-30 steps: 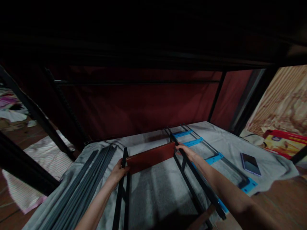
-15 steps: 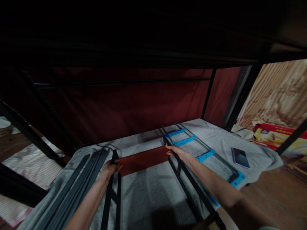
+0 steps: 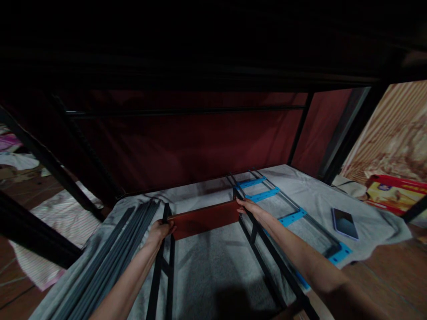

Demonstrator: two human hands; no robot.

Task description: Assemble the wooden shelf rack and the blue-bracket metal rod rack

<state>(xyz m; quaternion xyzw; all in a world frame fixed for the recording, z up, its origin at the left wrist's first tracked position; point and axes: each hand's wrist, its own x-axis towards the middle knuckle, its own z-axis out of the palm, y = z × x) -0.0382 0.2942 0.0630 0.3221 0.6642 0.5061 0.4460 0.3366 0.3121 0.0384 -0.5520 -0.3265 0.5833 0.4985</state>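
red-brown board (image 3: 203, 221): smooth, low sheen, wood-look | black side frames (image 3: 170, 284): metal-look, mostly matt | left grey rods (image 3: 110, 262): smooth, matt, metal or plastic unclear | right blue brackets (image 3: 293, 216): plastic-look | grey sheet (image 3: 207, 271): matt cloth, wrinkled | phone (image 3: 345, 223): glossy screen | far dark-red hanging (image 3: 200, 149): cloth-look

Hands (image 3: 160, 229) (image 3: 249, 207) grip black frame (image 3: 155, 284) at ends of brown board (image 3: 205, 218); grey rods (image 3: 106, 269) left, phone (image 3: 344, 223) right.

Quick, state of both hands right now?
Left hand: closed, holding the left black frame beside the brown board.
Right hand: closed, holding the right black frame beside the board.
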